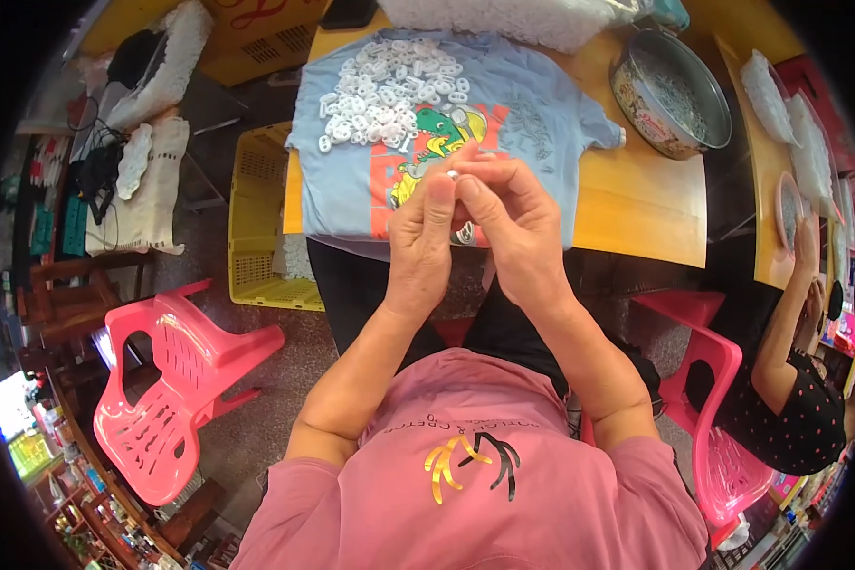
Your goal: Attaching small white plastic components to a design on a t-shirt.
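My left hand (420, 228) and my right hand (522, 223) meet over the near part of a light blue T-shirt (551, 123) spread on the table. Thumbs and fingertips of both are closed together on a small white piece (452, 176). Most of that piece is hidden by the fingers, so its exact shape does not show. Beyond my hands, on the shirt's far left part, lies a loose pile of small white plastic pieces (389, 90), many with two holes. A cartoon dinosaur print (437, 133) shows between the pile and my fingers.
A round tin (660, 133) of small metal-looking bits stands at the right on the yellow wooden table (641, 204). Clear bags (503, 19) lie at the back. A yellow crate (256, 275) and pink chairs (161, 389) flank me. Another person's arm (788, 323) is at the far right.
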`<state>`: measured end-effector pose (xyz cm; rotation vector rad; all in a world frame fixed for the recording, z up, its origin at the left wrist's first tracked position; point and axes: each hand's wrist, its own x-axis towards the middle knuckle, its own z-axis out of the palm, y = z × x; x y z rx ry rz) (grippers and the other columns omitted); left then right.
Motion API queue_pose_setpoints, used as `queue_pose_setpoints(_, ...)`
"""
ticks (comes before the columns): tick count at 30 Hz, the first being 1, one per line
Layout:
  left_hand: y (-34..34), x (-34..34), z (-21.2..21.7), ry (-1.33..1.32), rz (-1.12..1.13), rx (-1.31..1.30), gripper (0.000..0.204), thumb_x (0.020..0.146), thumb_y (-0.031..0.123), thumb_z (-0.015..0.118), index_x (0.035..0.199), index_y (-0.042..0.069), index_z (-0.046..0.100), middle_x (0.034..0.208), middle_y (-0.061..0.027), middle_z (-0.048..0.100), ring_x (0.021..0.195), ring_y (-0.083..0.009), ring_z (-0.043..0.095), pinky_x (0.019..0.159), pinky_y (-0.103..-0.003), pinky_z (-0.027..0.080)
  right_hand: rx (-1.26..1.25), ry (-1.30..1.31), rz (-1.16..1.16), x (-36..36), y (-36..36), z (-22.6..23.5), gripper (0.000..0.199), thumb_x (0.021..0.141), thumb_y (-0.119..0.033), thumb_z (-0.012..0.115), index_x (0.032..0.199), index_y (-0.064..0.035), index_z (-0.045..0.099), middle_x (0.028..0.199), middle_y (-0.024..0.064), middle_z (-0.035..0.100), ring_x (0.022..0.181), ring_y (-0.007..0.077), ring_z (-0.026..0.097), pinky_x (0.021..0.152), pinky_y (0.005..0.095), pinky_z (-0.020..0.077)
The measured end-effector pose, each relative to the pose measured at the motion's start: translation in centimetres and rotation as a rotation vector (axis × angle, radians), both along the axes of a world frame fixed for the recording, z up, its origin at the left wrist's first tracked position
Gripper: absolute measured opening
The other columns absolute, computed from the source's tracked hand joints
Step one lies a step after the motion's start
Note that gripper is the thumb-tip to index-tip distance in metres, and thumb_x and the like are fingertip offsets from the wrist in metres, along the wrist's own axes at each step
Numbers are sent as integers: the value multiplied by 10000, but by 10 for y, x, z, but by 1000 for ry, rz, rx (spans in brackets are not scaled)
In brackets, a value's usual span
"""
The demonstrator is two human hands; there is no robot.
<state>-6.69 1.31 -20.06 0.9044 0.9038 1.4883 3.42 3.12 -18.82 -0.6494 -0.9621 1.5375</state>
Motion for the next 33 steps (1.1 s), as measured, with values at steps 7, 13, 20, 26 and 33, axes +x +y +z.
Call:
queue_pose_setpoints(7,-15,-31,-15,276,261,-10,165,961,80,604,1088,-5,665,1073,-30,636,927,-80,574,829,-226,468,-125,-286,54,-3,0,-16,185,949,-85,624,1093,30,608,1034,65,658,943,117,619,819,260,514)
queue_pose_setpoints(13,-27,-132,-5,689,642,-79,181,946,80,628,1100,-7,668,1022,-42,667,919,-98,610,824,-234,489,41,-484,118,7,3,-13,173,965,-70,590,1105,22,632,1134,73,655,1016,114,600,896,274,479)
queue_pose_setpoints(20,-24,-210,-38,1169,739,-24,253,899,127,669,1139,49,667,1112,-87,642,1079,-226,573,904,-337,454,28,-632,63,36,11,-13,181,961,-97,608,1098,16,640,1070,47,667,946,84,592,843,236,468)
queue_pose_setpoints(26,23,-140,0,1370,455,307,147,848,106,691,983,50,682,996,-78,644,965,-256,583,826,-353,459,81,-714,-6,52,16,-18,178,951,-106,622,1076,19,647,1002,37,680,895,85,607,808,236,479)
queue_pose_setpoints(33,57,-141,3,1395,335,239,78,801,119,717,863,86,683,864,-56,609,879,-258,543,777,-378,433,109,-801,-13,72,10,-16,164,946,-87,616,1058,29,644,986,44,685,863,83,617,795,234,487)
